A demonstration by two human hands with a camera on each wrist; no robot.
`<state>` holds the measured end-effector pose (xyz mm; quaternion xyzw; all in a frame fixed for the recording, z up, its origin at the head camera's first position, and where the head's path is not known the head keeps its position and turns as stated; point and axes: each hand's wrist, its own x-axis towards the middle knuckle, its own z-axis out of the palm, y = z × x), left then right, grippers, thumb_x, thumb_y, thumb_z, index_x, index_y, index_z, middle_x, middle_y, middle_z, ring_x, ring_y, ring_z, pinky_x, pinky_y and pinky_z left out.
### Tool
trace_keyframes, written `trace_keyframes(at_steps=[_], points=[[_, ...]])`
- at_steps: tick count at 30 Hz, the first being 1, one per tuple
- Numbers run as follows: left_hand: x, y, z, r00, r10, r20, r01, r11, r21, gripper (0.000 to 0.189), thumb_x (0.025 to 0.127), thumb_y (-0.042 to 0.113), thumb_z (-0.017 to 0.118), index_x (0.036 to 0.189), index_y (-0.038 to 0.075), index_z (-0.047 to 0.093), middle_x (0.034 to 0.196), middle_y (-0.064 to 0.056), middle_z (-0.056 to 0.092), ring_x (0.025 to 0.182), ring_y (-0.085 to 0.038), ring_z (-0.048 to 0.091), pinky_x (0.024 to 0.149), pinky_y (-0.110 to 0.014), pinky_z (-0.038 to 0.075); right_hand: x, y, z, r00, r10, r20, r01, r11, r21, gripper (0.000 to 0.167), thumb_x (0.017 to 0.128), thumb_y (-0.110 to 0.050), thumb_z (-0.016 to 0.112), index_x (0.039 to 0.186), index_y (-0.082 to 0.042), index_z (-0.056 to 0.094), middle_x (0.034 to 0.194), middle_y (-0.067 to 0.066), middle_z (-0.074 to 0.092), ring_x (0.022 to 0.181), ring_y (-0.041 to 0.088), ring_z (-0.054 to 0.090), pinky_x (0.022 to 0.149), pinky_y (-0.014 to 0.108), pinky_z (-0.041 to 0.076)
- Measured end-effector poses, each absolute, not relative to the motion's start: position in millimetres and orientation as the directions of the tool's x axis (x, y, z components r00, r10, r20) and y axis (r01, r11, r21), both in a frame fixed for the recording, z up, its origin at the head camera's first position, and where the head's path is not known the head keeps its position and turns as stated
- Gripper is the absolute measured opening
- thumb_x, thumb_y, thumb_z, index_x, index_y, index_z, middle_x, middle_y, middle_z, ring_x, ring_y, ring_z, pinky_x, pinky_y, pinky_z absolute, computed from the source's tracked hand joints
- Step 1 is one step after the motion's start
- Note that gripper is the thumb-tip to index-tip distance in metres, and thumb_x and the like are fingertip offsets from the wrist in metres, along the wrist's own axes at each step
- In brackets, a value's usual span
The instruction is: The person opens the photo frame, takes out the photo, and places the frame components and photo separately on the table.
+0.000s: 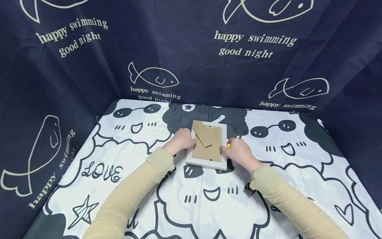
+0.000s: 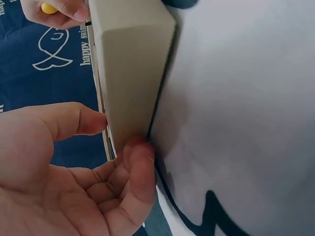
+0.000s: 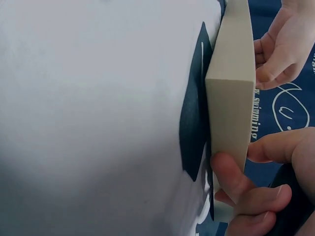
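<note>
A white picture frame (image 1: pixel 206 162) lies face down on the cloth, its brown backing board (image 1: pixel 213 136) and folded stand flap (image 1: pixel 201 134) facing up. My left hand (image 1: pixel 182 139) pinches its left edge, thumb over the back and fingers against the side, as the left wrist view also shows. At the opposite edge my right hand (image 1: pixel 238 149) grips the frame between thumb and fingers. A small yellow rounded piece (image 2: pixel 49 8) shows tucked in the right hand; the rest of it is hidden, so its kind is unclear. In the right wrist view the frame's side (image 3: pixel 229 118) runs past the fingers.
The table is covered by a white cloth (image 1: pixel 191 215) with black cartoon drawings. Dark blue curtains (image 1: pixel 191 43) with fish and lettering stand behind the table and on both sides.
</note>
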<state>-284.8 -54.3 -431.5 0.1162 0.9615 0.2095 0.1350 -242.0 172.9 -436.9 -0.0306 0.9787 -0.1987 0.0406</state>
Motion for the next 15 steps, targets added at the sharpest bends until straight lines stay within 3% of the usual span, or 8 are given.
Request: trace_keyframes(at_steps=[4,15], points=[[-284.5,-54.3,-431.3,-0.936,0.279,-0.213,0.165,0.886,0.433,0.033,0.088,0.026,0.06,0.06,0.008,0.054,0.052,-0.001,0.048,0.047,-0.015,0.054,0.042,-0.023,0.043,-241.7,171.5,-437.3,-0.993,-0.077,-0.088,-0.037,0.919,-0.392,0.041,0.083,-0.033,0.065,0.096,0.006,0.064,0.063,0.005,0.065,0.063,0.022,0.061,0.055,0.036,0.048],[-284.9,-55.7,-429.8,-0.934,0.266,-0.24,0.141,0.889,0.436,0.03,0.088,0.028,0.06,0.072,0.004,0.06,0.059,-0.004,0.052,0.052,-0.016,0.056,0.044,-0.024,0.045,-243.5,174.6,-438.5,-0.987,-0.094,-0.131,-0.036,0.92,-0.39,0.042,0.084,-0.039,0.064,0.093,0.002,0.064,0.061,0.001,0.063,0.058,0.017,0.057,0.05,0.031,0.043]])
